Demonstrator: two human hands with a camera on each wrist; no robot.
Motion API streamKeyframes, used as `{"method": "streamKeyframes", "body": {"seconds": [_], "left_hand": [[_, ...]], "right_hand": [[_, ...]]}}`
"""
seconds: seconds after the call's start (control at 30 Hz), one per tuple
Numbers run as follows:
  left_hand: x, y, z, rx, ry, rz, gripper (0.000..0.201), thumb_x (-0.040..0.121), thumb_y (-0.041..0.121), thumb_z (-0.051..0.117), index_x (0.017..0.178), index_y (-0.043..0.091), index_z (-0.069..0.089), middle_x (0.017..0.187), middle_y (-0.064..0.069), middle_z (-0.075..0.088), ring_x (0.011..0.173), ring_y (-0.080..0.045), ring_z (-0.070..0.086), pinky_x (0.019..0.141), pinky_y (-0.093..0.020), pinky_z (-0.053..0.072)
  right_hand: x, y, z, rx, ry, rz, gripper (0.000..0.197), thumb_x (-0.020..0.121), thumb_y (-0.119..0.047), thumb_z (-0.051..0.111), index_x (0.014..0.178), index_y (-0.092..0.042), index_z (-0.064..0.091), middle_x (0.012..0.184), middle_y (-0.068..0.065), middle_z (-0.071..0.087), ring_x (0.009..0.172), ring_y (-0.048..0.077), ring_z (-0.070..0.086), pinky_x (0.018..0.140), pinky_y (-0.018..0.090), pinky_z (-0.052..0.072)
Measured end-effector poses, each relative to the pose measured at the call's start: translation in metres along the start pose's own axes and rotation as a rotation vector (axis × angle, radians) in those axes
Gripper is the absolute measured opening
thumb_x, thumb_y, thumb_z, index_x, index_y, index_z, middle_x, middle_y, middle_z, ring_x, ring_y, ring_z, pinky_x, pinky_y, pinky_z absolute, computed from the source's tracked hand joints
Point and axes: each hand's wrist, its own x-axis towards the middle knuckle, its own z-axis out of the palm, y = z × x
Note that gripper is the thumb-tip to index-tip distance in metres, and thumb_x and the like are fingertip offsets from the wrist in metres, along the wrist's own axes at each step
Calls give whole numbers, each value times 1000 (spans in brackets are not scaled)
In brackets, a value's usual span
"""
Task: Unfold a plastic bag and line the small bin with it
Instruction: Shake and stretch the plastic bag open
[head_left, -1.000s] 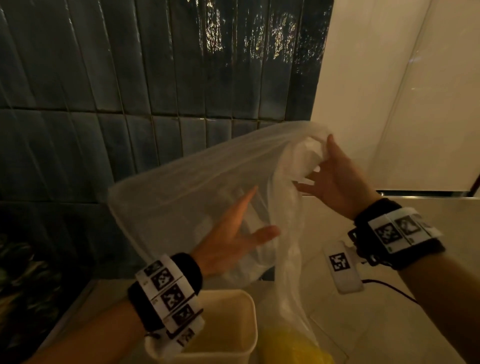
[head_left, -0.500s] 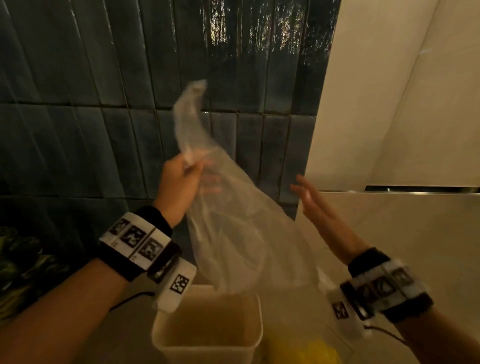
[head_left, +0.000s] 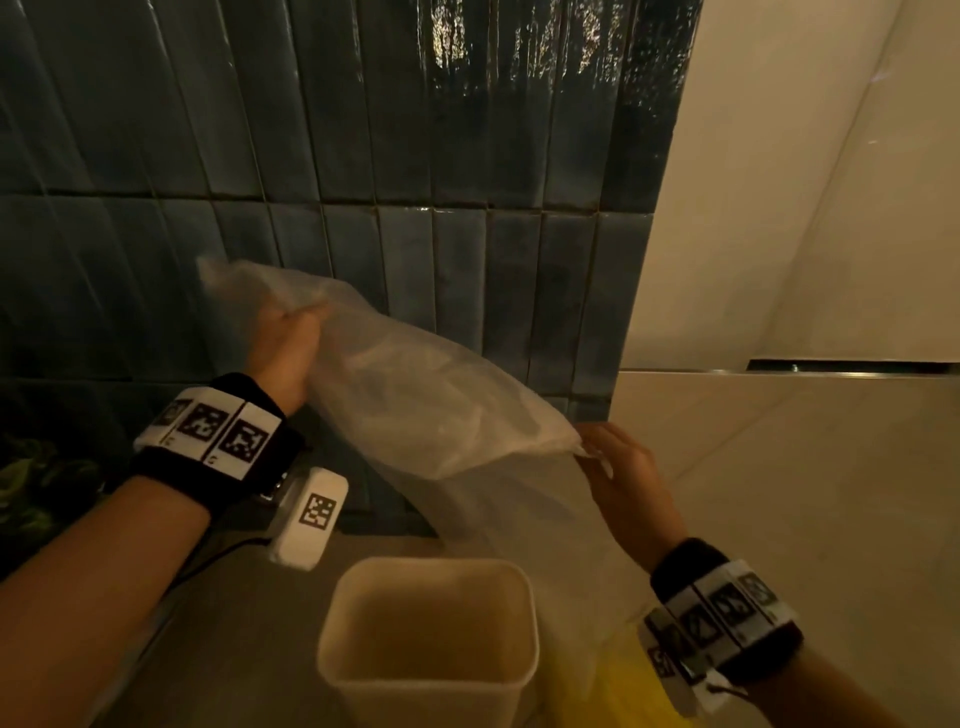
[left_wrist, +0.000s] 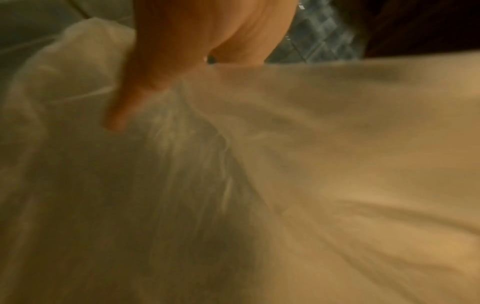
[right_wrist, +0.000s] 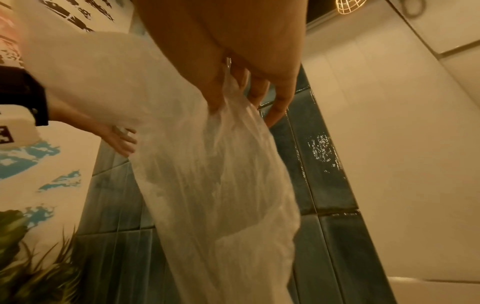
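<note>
left hand (head_left: 283, 345): grips bag (head_left: 426, 410) at far left | right hand (head_left: 623, 478): pinches bag's right corner | bag: stretched above bin (head_left: 332, 649), apart

The right hand (head_left: 621, 480) has caught the bag (head_left: 415, 415) again — now stretched from 10 to 4 o'clock, lower, above the bin (head_left: 332, 660).

Both hands are raised and apart, left hand (head_left: 283, 345) higher, right hand (head_left: 626, 480) lower, each with fingers pinched closed.
</note>
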Motion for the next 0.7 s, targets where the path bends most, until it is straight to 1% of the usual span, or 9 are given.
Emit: {"method": "streamKeyframes", "body": {"seconds": [0.1, 0.2, 0.23, 0.3, 0.37, 0.43, 0.47, 0.57, 0.7], "left_hand": [[10, 5, -3, 287, 153, 71, 88, 71, 49, 61, 146, 23, 24, 150, -16, 29, 135, -35, 34, 110, -56, 30], [-17, 36, 9, 615, 276, 504, 80, 80, 45, 61, 146, 23, 22, 155, -14, 14, 143, -34, 14, 115, -53, 21], [-33, 48, 17, 625, 184, 667, 76, 80, 49, 58, 144, 22, 28, 153, -12, 18, 143, -32, 15, 115, -51, 21], [-61, 57, 33, 717, -157, 857, 80, 75, 64, 50, 142, 25, 33, 152, -6, 23, 145, -26, 12, 117, -50, 19], [-79, 52, 49, 1080, -440, 880, 91, 71, 72, 51, 146, 30, 21, 155, 3, 20, 146, -21, 5, 116, -56, 12], [-84, 38, 59, 1348, -523, 870, 87, 77, 60, 57, 148, 29, 16, 151, 4, 25, 144, -21, 12, 115, -57, 12], [-81, 30, 61, 1379, -521, 879, 75, 83, 47, 57, 146, 26, 23, 146, 1, 34, 139, -23, 25, 113, -53, 20], [-64, 21, 53, 1189, -467, 834, 32, 92, 15, 45, 120, 18, 58, 119, -6, 58, 111, -28, 56, 93, -46, 44], [-51, 33, 32, 881, -405, 700, 29, 90, 5, 47, 106, 18, 68, 106, -5, 69, 100, -19, 63, 92, -38, 50]], "right_hand": [[19, -2, -2, -23, 49, -30, 20, 92, -16, 52, 108, -15, 64, 104, 3, 63, 91, 16, 58, 81, 32, 51], [39, -10, -4, -80, 66, -107, 22, 93, -18, 51, 110, -15, 65, 103, 5, 65, 89, 18, 60, 79, 35, 52], [46, -14, -4, -97, 62, -133, 22, 93, -19, 52, 111, -16, 65, 103, 4, 66, 89, 20, 62, 78, 39, 52], [57, -23, -2, -106, 51, -167, 22, 92, -20, 53, 110, -20, 66, 103, 4, 67, 91, 24, 63, 77, 44, 52], [65, -32, 0, -80, 56, -207, 21, 89, -17, 56, 106, -17, 68, 101, 6, 68, 91, 26, 65, 76, 44, 52], [67, -39, -1, -60, 78, -242, 19, 88, -15, 60, 105, -13, 69, 99, 8, 70, 90, 24, 66, 77, 39, 52], [67, -40, -2, -45, 85, -243, 20, 88, -16, 62, 106, -14, 69, 100, 7, 69, 89, 22, 65, 76, 35, 51], [59, -33, -4, 2, 34, -149, 26, 88, -25, 63, 113, -22, 65, 104, -3, 65, 86, 11, 59, 75, 27, 48], [41, -10, -4, -75, -91, -4, 25, 90, -28, 59, 114, -23, 61, 101, -4, 63, 86, 13, 59, 74, 30, 50]]}}
